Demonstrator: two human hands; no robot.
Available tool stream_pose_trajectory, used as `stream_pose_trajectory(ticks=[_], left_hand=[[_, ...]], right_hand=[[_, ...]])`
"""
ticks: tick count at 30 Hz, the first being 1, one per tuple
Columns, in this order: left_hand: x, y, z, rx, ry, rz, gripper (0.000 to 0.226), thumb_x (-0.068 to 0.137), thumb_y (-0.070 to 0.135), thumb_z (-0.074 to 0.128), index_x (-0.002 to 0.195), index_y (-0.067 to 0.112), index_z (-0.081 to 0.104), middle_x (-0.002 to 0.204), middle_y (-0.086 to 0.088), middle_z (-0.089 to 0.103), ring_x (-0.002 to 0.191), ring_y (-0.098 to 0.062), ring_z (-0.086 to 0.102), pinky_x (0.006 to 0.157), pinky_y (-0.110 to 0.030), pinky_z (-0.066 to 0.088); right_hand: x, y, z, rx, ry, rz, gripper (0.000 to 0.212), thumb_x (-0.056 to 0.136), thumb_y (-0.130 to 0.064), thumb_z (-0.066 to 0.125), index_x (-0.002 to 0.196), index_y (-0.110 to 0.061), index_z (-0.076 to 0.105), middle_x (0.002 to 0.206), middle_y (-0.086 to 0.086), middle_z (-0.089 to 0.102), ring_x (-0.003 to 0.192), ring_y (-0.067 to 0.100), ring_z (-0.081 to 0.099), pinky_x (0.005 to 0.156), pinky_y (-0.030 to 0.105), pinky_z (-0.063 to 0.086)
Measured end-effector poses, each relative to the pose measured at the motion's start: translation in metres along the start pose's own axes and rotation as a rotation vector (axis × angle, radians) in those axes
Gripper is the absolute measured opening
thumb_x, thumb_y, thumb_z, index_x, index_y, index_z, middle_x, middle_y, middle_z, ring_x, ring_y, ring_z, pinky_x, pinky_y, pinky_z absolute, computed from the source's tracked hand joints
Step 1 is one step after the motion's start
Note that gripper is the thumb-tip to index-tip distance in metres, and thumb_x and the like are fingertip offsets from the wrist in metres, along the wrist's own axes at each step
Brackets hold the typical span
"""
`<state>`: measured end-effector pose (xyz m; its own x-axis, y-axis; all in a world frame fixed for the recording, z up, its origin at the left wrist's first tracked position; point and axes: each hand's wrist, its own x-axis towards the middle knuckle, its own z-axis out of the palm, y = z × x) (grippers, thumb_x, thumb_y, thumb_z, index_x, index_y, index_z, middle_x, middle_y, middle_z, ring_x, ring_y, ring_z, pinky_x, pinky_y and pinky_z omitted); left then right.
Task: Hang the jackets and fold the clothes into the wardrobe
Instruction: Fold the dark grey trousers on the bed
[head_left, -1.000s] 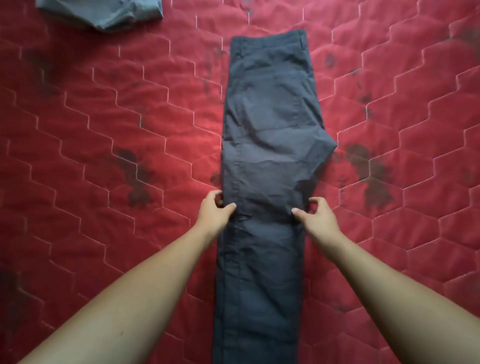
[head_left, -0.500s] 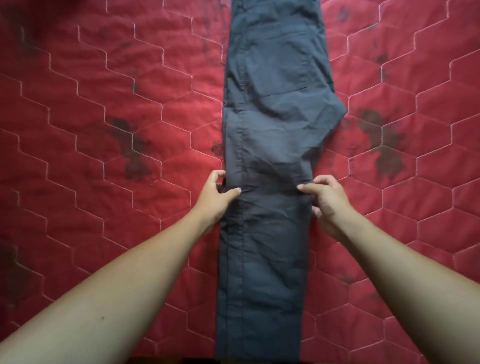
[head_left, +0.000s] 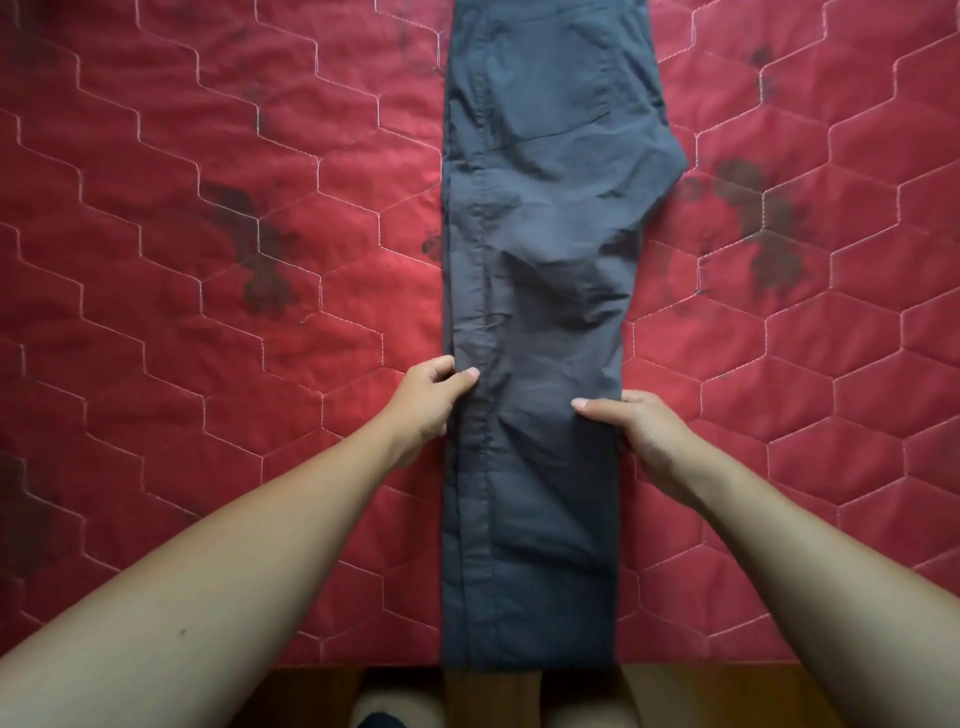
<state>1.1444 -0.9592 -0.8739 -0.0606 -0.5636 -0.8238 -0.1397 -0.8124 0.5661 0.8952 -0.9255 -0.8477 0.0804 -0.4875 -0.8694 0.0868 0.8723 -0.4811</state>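
Note:
A pair of dark grey trousers lies lengthwise on the red quilted bed, folded leg on leg, with the waist toward the top edge of the view and the legs hanging over the near edge of the bed. My left hand pinches the left edge of the legs, thumb on top. My right hand pinches the right edge at about the same height, thumb laid over the fabric. The seat of the trousers sticks out to the right as a point.
The red quilt has hexagon stitching and dark stains on both sides of the trousers. The bed's near edge runs along the bottom, with a brown wooden floor and my legs below it.
The view has tilted down, so the bed's near edge and floor now show and the light garment at top left is out of view. Both hands slid down the legs toward me.

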Motion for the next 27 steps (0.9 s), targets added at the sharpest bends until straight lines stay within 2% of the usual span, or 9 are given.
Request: stream_pose_trajectory(ticks=[3,5,7,11,15,18,23,25,27], left_hand=[[-0.008,-0.001,-0.002,-0.032,0.024,-0.043,0.012,0.099,0.032,0.058,0.098,0.023,0.066,0.077,0.011,0.069,0.060,-0.010,0.056,0.058,-0.024,0.031],[-0.013,-0.003,-0.002,-0.166,0.036,-0.039,0.013,0.102,0.025,0.054,0.096,0.022,0.065,0.083,0.010,0.073,0.064,-0.008,0.064,0.057,-0.021,0.043],[-0.020,-0.008,-0.005,-0.291,0.045,-0.041,0.012,0.103,0.021,0.052,0.098,0.020,0.063,0.085,0.007,0.074,0.068,-0.011,0.068,0.065,-0.029,0.053],[-0.036,-0.024,-0.012,-0.231,-0.049,-0.105,0.008,0.102,0.024,0.054,0.102,0.025,0.061,0.093,0.010,0.074,0.080,-0.014,0.068,0.071,-0.033,0.053],[-0.060,-0.060,-0.018,-0.067,-0.216,-0.232,0.021,0.097,0.020,0.062,0.116,0.027,0.065,0.103,0.007,0.074,0.085,-0.010,0.069,0.072,-0.027,0.050],[-0.080,-0.094,-0.020,-0.020,-0.270,-0.277,0.027,0.095,0.013,0.064,0.120,0.023,0.067,0.106,0.006,0.075,0.088,-0.007,0.072,0.073,-0.024,0.050],[-0.114,-0.147,-0.008,0.067,-0.259,-0.280,0.030,0.093,0.013,0.069,0.123,0.011,0.068,0.118,-0.006,0.074,0.114,-0.022,0.068,0.103,-0.041,0.050],[-0.126,-0.159,-0.002,0.002,-0.179,-0.254,0.028,0.096,0.012,0.065,0.124,0.010,0.067,0.117,-0.009,0.074,0.111,-0.024,0.069,0.099,-0.042,0.052],[-0.135,-0.169,0.002,-0.083,-0.093,-0.213,0.024,0.098,0.012,0.062,0.122,0.012,0.067,0.115,-0.007,0.074,0.109,-0.026,0.069,0.094,-0.042,0.053]], right_hand=[[-0.009,0.020,0.003,0.003,-0.015,0.020,0.017,0.093,-0.011,0.067,0.106,-0.005,0.075,0.101,0.010,0.079,0.092,0.022,0.076,0.076,0.025,0.056],[-0.014,0.032,0.005,0.051,0.061,0.004,0.013,0.095,-0.014,0.065,0.096,-0.006,0.075,0.090,0.007,0.079,0.080,0.019,0.075,0.065,0.021,0.054],[-0.020,0.045,0.009,0.076,0.127,-0.015,0.019,0.096,-0.020,0.065,0.089,-0.006,0.075,0.086,0.007,0.077,0.077,0.021,0.071,0.070,0.026,0.052],[-0.044,0.073,0.019,0.185,0.069,0.029,0.017,0.097,-0.011,0.062,0.108,-0.005,0.073,0.098,0.010,0.078,0.084,0.020,0.076,0.067,0.026,0.058],[-0.066,0.113,0.023,0.134,-0.002,0.094,0.025,0.093,-0.011,0.067,0.116,-0.004,0.073,0.113,0.017,0.075,0.105,0.031,0.073,0.097,0.039,0.054],[-0.076,0.148,0.025,0.096,0.008,0.163,0.029,0.088,-0.018,0.074,0.113,-0.005,0.075,0.111,0.017,0.076,0.104,0.032,0.073,0.102,0.046,0.052],[-0.089,0.191,0.024,0.045,0.003,0.216,0.036,0.087,-0.030,0.077,0.115,-0.008,0.074,0.108,0.013,0.077,0.103,0.034,0.073,0.102,0.054,0.052],[-0.092,0.199,0.024,0.064,0.031,0.171,0.041,0.086,-0.028,0.076,0.117,-0.002,0.072,0.107,0.016,0.077,0.098,0.035,0.074,0.095,0.049,0.057],[-0.095,0.206,0.023,0.073,0.055,0.124,0.038,0.091,-0.022,0.072,0.116,0.007,0.070,0.099,0.018,0.076,0.084,0.029,0.073,0.072,0.035,0.061]])
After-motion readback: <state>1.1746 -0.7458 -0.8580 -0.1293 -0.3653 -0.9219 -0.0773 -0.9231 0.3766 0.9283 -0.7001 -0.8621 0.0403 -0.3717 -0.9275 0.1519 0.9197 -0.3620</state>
